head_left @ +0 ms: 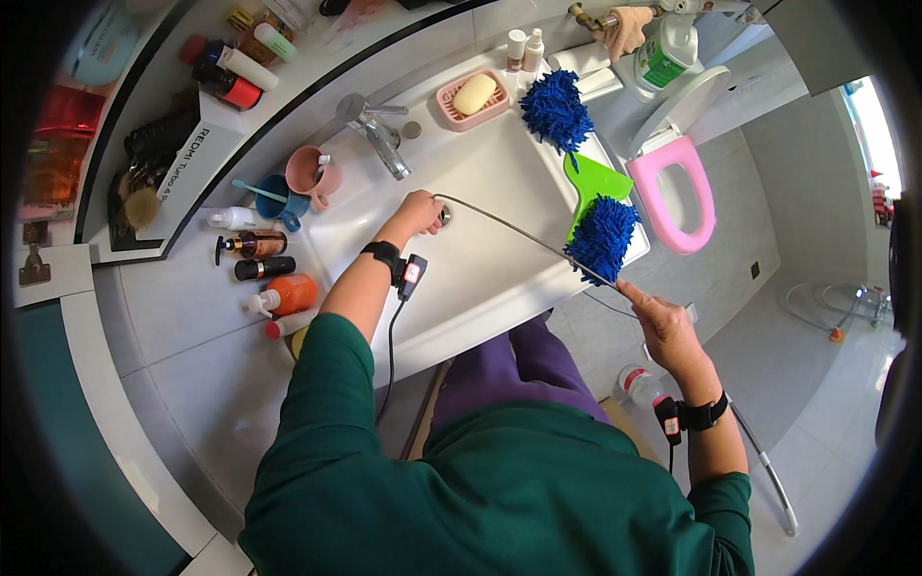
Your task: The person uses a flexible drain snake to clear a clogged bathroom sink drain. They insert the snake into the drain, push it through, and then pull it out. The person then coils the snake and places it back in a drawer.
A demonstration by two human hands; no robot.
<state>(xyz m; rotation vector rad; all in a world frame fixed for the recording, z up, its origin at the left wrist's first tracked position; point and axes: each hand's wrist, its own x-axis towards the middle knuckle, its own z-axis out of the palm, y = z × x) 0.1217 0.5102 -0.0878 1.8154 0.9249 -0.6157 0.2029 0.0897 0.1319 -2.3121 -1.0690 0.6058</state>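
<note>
My left hand (420, 213) is closed around one end of a thin, flexible metal drain snake (509, 227), right at the drain hole (444, 215) of the white sink (480, 278). Its tip is hidden by my fingers, so I cannot tell whether it sits inside the hole. The snake bows across the basin and over the right rim to my right hand (667, 326), which grips it beyond the sink, index finger stretched along it. Close to that hand, a blue shaggy mop pad (603, 238) lies over a lime-green plastic piece (594, 184) on the rim.
Another blue pad (557, 110) and a pink soap dish (473, 100) rest on the far rim. The faucet (375, 134) stands behind the basin, with cups (312, 176) and bottles (259, 245) at left. A pink-seated toilet (677, 192) and a silver pole (764, 466) are at right.
</note>
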